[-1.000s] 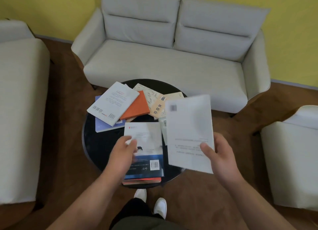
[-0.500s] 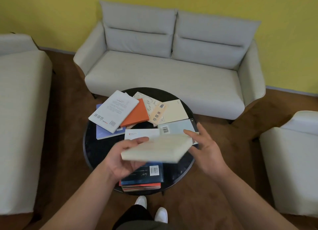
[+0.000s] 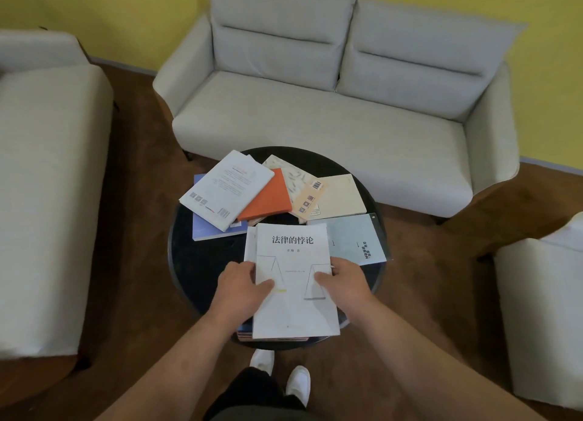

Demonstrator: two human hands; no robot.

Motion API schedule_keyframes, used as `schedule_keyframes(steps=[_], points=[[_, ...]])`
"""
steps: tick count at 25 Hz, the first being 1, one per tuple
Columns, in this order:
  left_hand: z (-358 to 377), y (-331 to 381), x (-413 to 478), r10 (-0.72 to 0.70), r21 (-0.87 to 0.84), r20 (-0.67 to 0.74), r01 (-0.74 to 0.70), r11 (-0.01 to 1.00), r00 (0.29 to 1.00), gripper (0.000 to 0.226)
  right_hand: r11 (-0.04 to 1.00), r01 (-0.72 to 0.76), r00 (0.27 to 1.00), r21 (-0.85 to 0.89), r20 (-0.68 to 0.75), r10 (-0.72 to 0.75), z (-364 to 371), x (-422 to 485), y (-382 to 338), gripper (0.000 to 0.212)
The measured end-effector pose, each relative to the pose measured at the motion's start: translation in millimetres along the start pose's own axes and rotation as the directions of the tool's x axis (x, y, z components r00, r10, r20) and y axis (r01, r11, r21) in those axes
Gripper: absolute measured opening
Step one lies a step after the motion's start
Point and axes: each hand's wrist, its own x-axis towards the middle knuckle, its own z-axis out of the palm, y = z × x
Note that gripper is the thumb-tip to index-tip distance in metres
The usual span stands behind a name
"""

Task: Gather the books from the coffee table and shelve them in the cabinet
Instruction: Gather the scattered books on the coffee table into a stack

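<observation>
A white book (image 3: 293,263) with black title characters lies face up on top of a stack at the near edge of the round black coffee table (image 3: 186,263). My left hand (image 3: 243,285) grips its left edge and my right hand (image 3: 342,282) grips its right edge, thumbs on the cover. Farther back lie several loose books: a white one (image 3: 225,188), an orange one (image 3: 268,196), a cream one (image 3: 342,196), a purple one (image 3: 205,231) and a pale blue one (image 3: 353,242). The cabinet is out of view.
A grey two-seat sofa (image 3: 331,105) stands behind the table against a yellow wall. Another sofa (image 3: 44,184) is at the left and a white armchair (image 3: 542,310) at the right. Brown carpet surrounds the table. My white shoes (image 3: 284,376) show below.
The white book was in my right hand, back cover up; it was flipped over, passed between both hands, and now rests face up on the near stack with both hands on it.
</observation>
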Motion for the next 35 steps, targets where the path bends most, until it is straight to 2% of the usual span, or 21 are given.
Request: schedule_keyframes(steps=[1,2,3,5,7,10,13,17,20,23,25,27,29,30,33,35], points=[[2,-3,3,0.010,0.148,-0.024,-0.007,0.989,1.000,0.027,0.998,0.014,1.000,-0.063,0.008,-0.014,5,6,3,0.026],[4,-4,5,0.014,0.213,-0.040,-0.005,0.977,0.999,0.029,0.992,0.027,1.000,-0.123,0.014,-0.025,10,9,5,0.026],[6,-7,9,0.014,0.194,-0.034,-0.007,0.981,0.999,0.035,0.988,0.030,1.000,-0.153,0.006,-0.029,14,12,5,0.026],[7,-11,16,-0.076,-0.103,0.005,0.076,0.992,0.997,0.041,0.992,0.006,1.000,-0.126,-0.011,-0.007,17,16,6,0.024],[3,-8,18,-0.174,-0.422,0.120,0.209,0.882,0.977,0.026,0.998,-0.066,0.998,-0.021,0.012,0.066,17,16,7,0.023],[5,-9,22,-0.224,-0.540,0.176,0.285,0.792,0.958,0.028,0.987,-0.157,0.977,0.034,0.155,0.150,24,12,9,0.040],[3,-9,26,-0.237,-0.475,0.167,0.289,0.831,0.957,0.042,0.988,-0.151,0.959,-0.014,0.241,0.150,39,12,12,0.047],[2,-11,26,-0.234,-0.365,0.143,0.270,0.891,0.962,0.047,0.988,-0.150,0.980,0.049,0.142,0.142,35,4,13,0.042],[5,-13,24,-0.197,-0.333,0.078,0.211,0.919,0.977,0.042,0.993,-0.110,0.990,0.040,0.097,0.105,35,2,16,0.037],[1,-11,11,-0.151,-0.254,0.045,0.158,0.954,0.987,0.040,0.999,-0.052,0.993,-0.001,0.110,0.051,37,-3,17,0.038],[-1,-18,-12,-0.036,-0.245,0.065,0.051,0.968,0.997,0.044,0.997,0.053,0.986,-0.064,0.160,-0.042,38,-10,29,0.053],[-3,-33,-40,0.190,-0.338,0.179,-0.121,0.933,0.965,0.067,0.959,0.213,0.950,-0.188,0.269,-0.159,41,-22,49,0.088],[-1,-46,-55,0.286,-0.288,0.235,-0.215,0.933,0.929,0.091,0.901,0.278,0.924,-0.332,0.350,-0.156,45,-31,61,0.117],[1,-49,-55,0.275,-0.219,0.185,-0.233,0.947,0.943,0.090,0.875,0.295,0.922,-0.383,0.354,-0.156,45,-33,63,0.119],[3,-50,-44,0.233,0.018,0.052,-0.234,0.972,0.971,0.075,0.819,0.345,0.921,-0.459,0.332,-0.202,44,-33,60,0.100],[3,-51,-41,0.230,0.142,0.037,-0.233,0.962,0.972,0.076,0.828,0.329,0.934,-0.454,0.283,-0.217,42,-34,55,0.091]])
